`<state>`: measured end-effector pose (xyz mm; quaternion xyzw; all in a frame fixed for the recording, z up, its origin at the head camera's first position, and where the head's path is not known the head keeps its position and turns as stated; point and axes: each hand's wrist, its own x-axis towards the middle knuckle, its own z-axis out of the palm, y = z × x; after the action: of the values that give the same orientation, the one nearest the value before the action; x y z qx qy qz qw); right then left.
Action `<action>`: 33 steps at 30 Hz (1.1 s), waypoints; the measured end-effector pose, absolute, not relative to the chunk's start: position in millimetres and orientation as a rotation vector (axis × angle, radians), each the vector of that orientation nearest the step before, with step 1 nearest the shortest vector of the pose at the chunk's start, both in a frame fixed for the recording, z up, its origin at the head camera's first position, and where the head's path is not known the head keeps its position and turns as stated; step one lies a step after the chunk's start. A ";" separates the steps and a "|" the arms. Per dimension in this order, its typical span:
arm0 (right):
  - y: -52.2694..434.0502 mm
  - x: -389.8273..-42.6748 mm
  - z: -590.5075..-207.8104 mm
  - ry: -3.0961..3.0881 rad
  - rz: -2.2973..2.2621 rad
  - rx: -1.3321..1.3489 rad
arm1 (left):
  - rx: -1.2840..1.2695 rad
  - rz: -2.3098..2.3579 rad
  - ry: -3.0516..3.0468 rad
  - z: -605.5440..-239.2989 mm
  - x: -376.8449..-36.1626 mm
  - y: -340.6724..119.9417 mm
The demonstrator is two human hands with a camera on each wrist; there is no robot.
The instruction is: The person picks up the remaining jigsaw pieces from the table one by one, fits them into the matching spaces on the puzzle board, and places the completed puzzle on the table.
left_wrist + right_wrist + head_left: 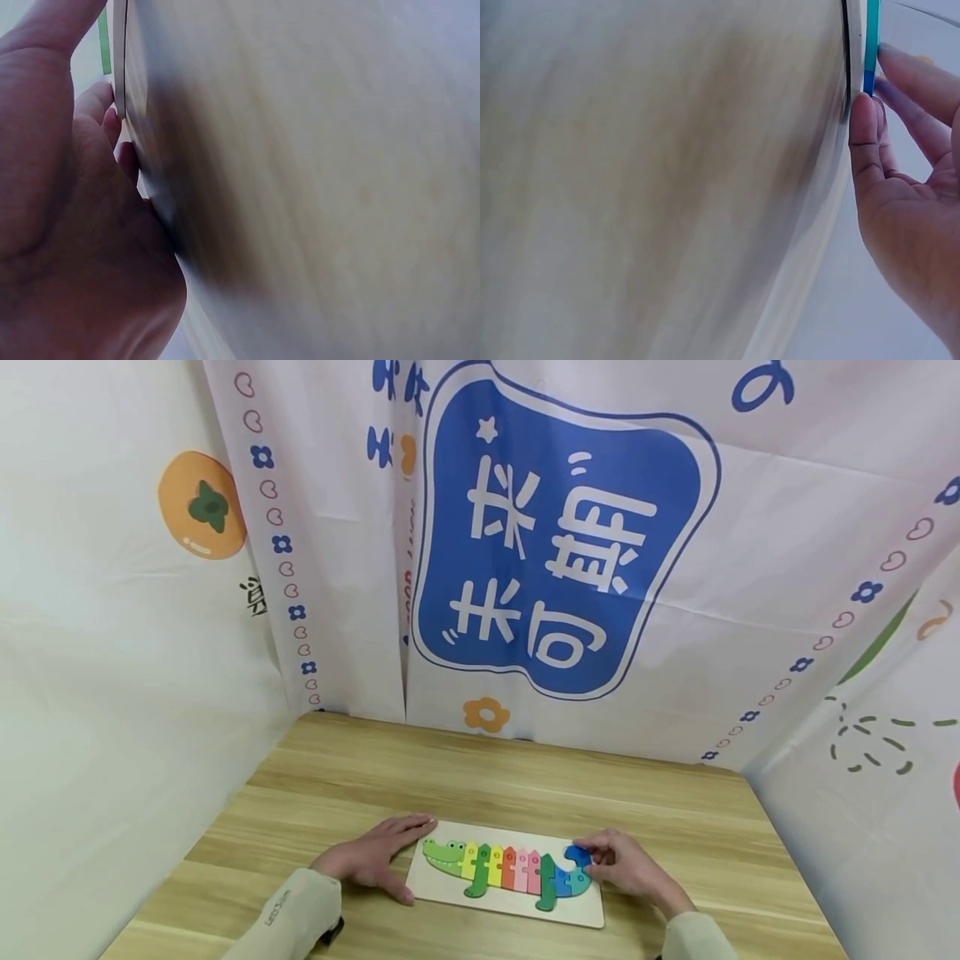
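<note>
A wooden crocodile puzzle board (450, 900) lies on the table with colourful numbered pieces set in a row, from a green head (444, 853) at the left to a blue tail at the right. My left hand (375, 853) is spread at the board's left end, its thumb and fingertips at the corners. In the left wrist view, the left fingers (96, 101) reach the board's edge. At the tail, my right hand (626, 864) pinches the dark blue tail-tip piece (576, 857) between thumb and fingers. The right wrist view shows these fingers (864, 131) around the blue end.
The wood-grain table (360, 768) extends behind and beside the board. A white printed curtain (345, 635) with a large blue sign closes off the back, and white sheets stand at the left (112, 693) and right (862, 810).
</note>
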<state>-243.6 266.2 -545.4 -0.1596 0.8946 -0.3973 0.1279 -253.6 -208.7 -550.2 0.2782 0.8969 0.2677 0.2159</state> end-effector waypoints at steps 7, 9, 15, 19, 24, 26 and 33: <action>270.1 -241.0 -540.7 2.630 -1.107 -0.513 | 0.780 0.727 2.486 -545.4 -254.4 -207.8; 271.8 -237.7 -539.2 2.647 -1.082 -0.518 | 0.783 0.723 2.482 -545.2 -254.5 -207.6; 273.0 -226.4 -536.8 2.691 -0.971 -0.532 | 0.790 0.715 2.488 -546.7 -254.5 -208.0; 270.6 -222.7 -536.8 2.721 -0.869 -0.614 | 0.780 0.716 2.495 -548.2 -255.0 -209.0; 268.9 -220.0 -539.2 2.730 -0.833 -0.612 | 0.764 0.718 2.488 -549.9 -255.1 -208.5; 269.3 -219.1 -540.8 2.729 -0.823 -0.606 | 0.766 0.719 2.484 -550.3 -255.0 -208.1; 272.2 -217.9 -542.4 2.731 -0.821 -0.606 | 0.797 0.727 2.490 -549.8 -254.6 -208.1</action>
<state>-217.9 272.2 -542.4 -0.2066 0.9307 -0.2799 0.1127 -254.6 -208.1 -549.8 0.2869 0.8966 0.2618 0.2125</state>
